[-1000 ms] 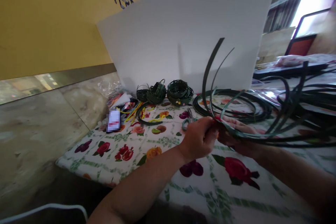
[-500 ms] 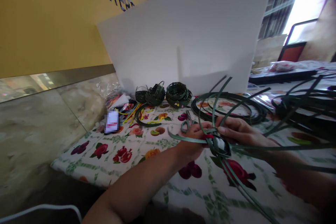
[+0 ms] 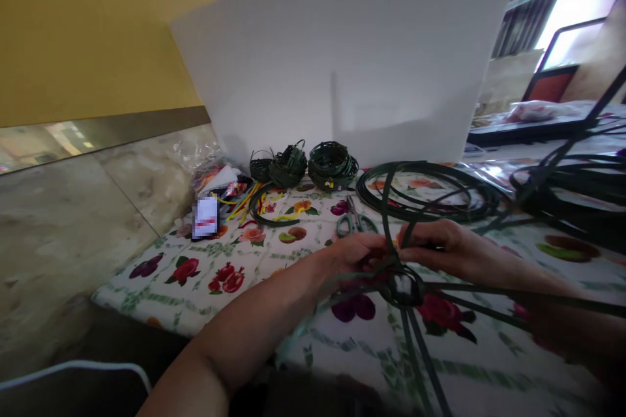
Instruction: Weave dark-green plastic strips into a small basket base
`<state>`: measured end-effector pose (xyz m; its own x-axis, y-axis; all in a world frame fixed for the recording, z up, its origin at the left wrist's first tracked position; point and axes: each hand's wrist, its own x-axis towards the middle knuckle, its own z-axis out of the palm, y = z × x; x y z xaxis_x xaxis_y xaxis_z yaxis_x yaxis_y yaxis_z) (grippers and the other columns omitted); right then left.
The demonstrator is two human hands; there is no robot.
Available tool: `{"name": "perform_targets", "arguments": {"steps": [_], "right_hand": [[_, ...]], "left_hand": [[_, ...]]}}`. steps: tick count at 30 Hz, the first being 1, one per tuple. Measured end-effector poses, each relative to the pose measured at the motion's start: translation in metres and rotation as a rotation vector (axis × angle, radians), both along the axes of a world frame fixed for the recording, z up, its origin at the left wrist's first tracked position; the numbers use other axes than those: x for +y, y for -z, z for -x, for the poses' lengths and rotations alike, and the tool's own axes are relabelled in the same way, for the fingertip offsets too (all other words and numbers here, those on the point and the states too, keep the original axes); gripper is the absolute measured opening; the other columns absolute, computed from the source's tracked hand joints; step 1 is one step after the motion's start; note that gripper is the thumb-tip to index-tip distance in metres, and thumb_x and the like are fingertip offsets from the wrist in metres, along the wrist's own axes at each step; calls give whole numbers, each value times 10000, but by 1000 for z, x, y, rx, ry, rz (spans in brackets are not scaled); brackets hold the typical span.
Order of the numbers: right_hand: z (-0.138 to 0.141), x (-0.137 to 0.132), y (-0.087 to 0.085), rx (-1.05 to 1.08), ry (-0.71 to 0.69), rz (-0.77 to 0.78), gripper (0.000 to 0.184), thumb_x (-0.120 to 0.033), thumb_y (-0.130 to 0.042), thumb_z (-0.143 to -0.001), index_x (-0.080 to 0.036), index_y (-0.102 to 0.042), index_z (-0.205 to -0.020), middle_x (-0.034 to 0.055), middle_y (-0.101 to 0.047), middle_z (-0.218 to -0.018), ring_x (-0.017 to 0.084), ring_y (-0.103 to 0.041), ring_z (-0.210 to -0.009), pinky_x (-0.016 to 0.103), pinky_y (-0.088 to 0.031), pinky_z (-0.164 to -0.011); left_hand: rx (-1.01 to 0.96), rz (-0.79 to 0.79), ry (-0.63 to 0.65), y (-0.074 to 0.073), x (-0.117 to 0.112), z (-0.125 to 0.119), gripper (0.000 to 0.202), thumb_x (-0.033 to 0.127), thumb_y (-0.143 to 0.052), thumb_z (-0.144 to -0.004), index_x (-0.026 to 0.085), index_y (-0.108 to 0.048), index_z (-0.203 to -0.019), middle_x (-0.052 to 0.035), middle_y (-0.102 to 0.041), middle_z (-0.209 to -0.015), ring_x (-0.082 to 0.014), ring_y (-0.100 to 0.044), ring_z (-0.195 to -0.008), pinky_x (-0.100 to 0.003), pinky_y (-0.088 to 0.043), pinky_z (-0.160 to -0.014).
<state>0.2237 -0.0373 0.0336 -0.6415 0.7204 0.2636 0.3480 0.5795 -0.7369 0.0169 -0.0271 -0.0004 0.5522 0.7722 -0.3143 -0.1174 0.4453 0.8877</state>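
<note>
Looking forward and down from the head, a left hand (image 3: 359, 255) is curling its bent fingers closely over a woven crossing of flat, dark green strips (image 3: 403, 287), while a right hand (image 3: 440, 249) is reaching in from the other side, its long fingers pressed together and pinching the strips just above that crossing; the fingertips are partly hidden, so the exact grip cannot be told. The crossing is sitting directly under both hands, above a counter (image 3: 147, 293) dressed in smooth white cloth printed with glossy-looking fruit and green lattice lines, its long, ribbon-like strip ends fanning outward and downward. Just beyond the hands, a pair of green-handled metal scissors (image 3: 353, 224) is lying on the cloth, beside a large loose coil of dark green strip (image 3: 425, 192). Farther along the back edge, three small, rounded bundles of woven dark green strip (image 3: 332, 166) are sitting in a row, near a thin, dark green ring of strip (image 3: 268, 205) and bright yellow strips (image 3: 239, 205). A tangled heap of dark strips (image 3: 567, 189) is spreading across the right side, and a broad, matte white board (image 3: 332, 52) is standing upright behind everything.
</note>
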Motion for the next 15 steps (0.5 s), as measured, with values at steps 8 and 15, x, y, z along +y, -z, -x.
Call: {"name": "perform_targets", "arguments": {"steps": [8,15], "right_hand": [[-11,15,11,353,89,320,414,-596,-762,-894,-209,-646,-802,-38,-455,-621,95,-365,-541,248,-275,-481],[-9,23,28,460,45,462,396,-568,-799,-863,-230,-610,-778,-38,-456,-600,105,-366,-514,251,-282,-462]], "left_hand": [[-119,-700,-192,-13,-12,-8,495,548,-880,-703,173,-663,-943,-26,-667,-812,-147,-597,-723,-273,-467,-706],[233,-1206,-345,-1,-15,-2,46,268,-663,-878,226,-662,-861,-43,-661,-797,-219,-618,-815,-363,-490,-864]]}}
